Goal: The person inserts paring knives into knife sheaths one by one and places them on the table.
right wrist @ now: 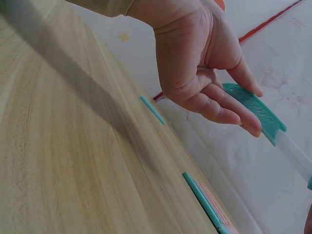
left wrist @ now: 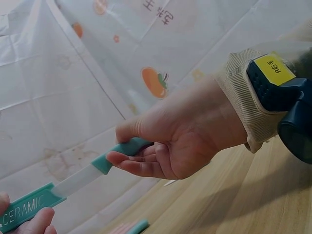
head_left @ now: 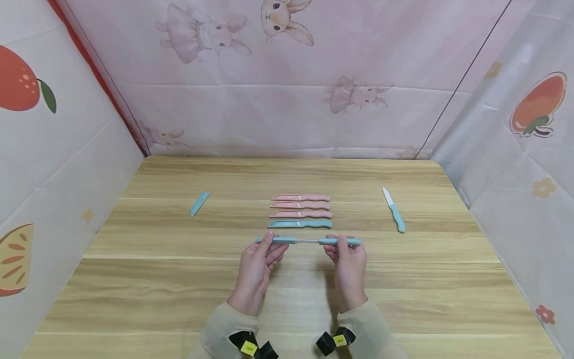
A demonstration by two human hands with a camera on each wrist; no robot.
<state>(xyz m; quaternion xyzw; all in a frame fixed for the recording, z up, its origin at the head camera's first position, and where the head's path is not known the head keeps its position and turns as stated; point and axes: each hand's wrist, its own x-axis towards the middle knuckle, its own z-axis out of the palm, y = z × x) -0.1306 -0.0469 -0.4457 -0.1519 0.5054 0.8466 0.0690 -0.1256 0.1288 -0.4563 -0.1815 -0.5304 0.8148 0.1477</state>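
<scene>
My left hand [head_left: 254,271] pinches a teal blade sheath [head_left: 284,240] between thumb and fingers. Opposite it, my right hand [head_left: 351,269] grips the teal handle of a paring knife [head_left: 340,242]. The knife's white blade [left wrist: 78,179] lies partly inside the sheath, which reads CERAMIC in the left wrist view; a stretch of blade shows between sheath and handle. Both are held level above the table. Just beyond them lies a sheathed teal knife [head_left: 299,224], with three sheathed pink knives [head_left: 301,205] in a row behind it.
On the wooden table [head_left: 157,284], a loose teal sheath [head_left: 200,204] lies at the left. A bare knife with a teal handle [head_left: 396,218] lies at the right, blade pointing away. Printed curtains [head_left: 269,119] enclose the back and both sides.
</scene>
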